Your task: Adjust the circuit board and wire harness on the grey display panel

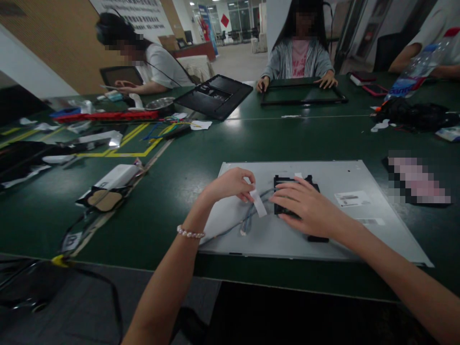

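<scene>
A flat silver panel (345, 235) with white labels lies on the green table in front of me. My left hand (237, 184), a beaded bracelet at its wrist, pinches a short white strip (259, 205) that looks like tape. My right hand (302, 203) rests palm down with fingers stretched over a black plastic part (279, 182) on the panel, hiding much of it. Grey cables (233, 226) run from beside that part across the panel, under the strip, toward the panel's left side.
A phone (419, 182) lies right of the panel. Farther left sit a white box-like device (111, 184), wires and a black casing (217, 96). Across the table a person holds a black frame (305, 101); another sits at the left. A bottle (413, 72) stands at the right.
</scene>
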Motion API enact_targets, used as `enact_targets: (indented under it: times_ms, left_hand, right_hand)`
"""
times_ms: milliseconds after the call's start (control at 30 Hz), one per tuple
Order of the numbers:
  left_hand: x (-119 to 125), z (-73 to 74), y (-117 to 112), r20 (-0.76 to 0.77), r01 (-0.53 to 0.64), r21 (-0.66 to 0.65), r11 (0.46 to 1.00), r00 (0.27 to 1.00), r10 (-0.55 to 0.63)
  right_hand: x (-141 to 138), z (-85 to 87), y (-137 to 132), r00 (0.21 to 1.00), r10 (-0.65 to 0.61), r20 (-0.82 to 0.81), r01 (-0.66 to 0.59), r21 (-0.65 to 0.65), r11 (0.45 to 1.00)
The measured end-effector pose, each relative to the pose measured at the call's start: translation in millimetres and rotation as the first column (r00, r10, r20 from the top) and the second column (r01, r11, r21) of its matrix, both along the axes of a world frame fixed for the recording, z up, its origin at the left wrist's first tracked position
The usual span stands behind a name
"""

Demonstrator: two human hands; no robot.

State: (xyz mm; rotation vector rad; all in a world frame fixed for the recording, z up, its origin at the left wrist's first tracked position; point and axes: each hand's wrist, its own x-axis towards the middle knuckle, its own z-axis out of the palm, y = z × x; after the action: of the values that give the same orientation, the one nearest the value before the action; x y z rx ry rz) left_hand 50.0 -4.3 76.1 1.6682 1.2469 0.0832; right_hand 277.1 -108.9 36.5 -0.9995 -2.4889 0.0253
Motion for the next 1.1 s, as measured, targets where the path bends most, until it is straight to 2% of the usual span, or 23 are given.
enact_targets:
  times_ms: [100,367,467,667,800,933,1033,1100]
  left_hand:
    - [0.8,-0.4,-0.3,-0.015,0.013,-0.015,1.0,1.0,-0.013]
    - [-1.6,-12.0,1.5,0.052,0.09,0.043,0.995,0.994,-0.092]
    - [-3.9,-15.4,2.7,0.081,0.144,0.073,0.987,0.985,-0.149]
    - [-6.3,-17.5,4.5,0.056,0.135,0.067,0.989,0.989,-0.139]
    - [-5.8,-17.5,3.9,0.084,0.167,0.045,0.985,0.982,-0.17]
    - [-5.3,-15.7,1.8,0.046,0.172,0.026,0.985,0.984,-0.173]
    - [-6.1,-15.2,2.7,-0.033,0.213,0.105,0.971,0.977,-0.21]
    - [-6.8,-14.8,5.0,-0.099,0.234,0.225,0.946,0.971,-0.217]
  right_hand:
    - [-11.2,-1.8,-6.3,0.997,0.07,0.039,-0.07,0.0,0.998]
    - [-31.1,-20.1,-5.0,0.995,0.056,0.084,-0.064,0.091,0.994]
    - [-31.2,-21.3,-3.9,0.996,0.047,0.078,-0.054,0.099,0.994]
    - [-31.7,-17.8,-5.6,0.999,0.041,-0.004,-0.04,0.059,0.997]
    - [-34.3,-17.2,-4.1,0.998,0.045,0.038,-0.048,0.087,0.995]
    - [-34.6,-21.1,-0.4,0.997,0.038,0.071,-0.047,0.13,0.99]
    - [-33.3,-23.9,0.9,0.998,0.041,0.053,-0.047,0.128,0.991]
    - [-32.7,-24.3,0.8,0.998,0.045,0.035,-0.049,0.129,0.99]
